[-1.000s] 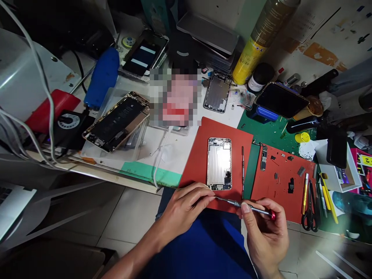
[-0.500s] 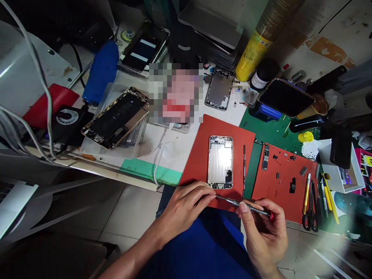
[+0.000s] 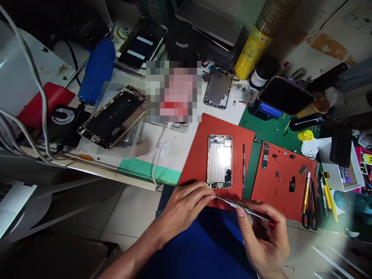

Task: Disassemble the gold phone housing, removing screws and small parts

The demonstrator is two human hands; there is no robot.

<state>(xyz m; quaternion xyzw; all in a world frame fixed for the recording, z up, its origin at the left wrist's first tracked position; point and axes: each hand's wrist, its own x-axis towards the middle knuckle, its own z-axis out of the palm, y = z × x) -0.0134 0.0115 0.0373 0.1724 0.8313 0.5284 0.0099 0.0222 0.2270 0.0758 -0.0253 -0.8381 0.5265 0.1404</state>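
Observation:
My right hand [image 3: 266,234] is closed around a slim metal screwdriver [image 3: 248,210] with a red end cap, its shaft pointing left. My left hand [image 3: 188,201] pinches thumb and forefinger together right at the screwdriver's tip; whatever sits between those fingertips is too small to make out. Just beyond both hands, an opened phone housing [image 3: 220,161] lies flat on a red mat [image 3: 194,155], its shiny metal inside facing up. To its right rests a thin metal pry tool [image 3: 244,170], touched by neither hand.
On a second red mat [image 3: 269,192] lie a logic board [image 3: 265,156] and several small parts. Scissors [image 3: 310,213] and pens lie at its right edge. An opened phone [image 3: 114,116] is on the left, another housing [image 3: 219,87] behind. A yellow spray can [image 3: 251,50] stands at the back.
The fingers of my right hand have shifted a little on the screwdriver, and its red end has dipped slightly. My left hand keeps its pinch at the tip. The view has moved slightly.

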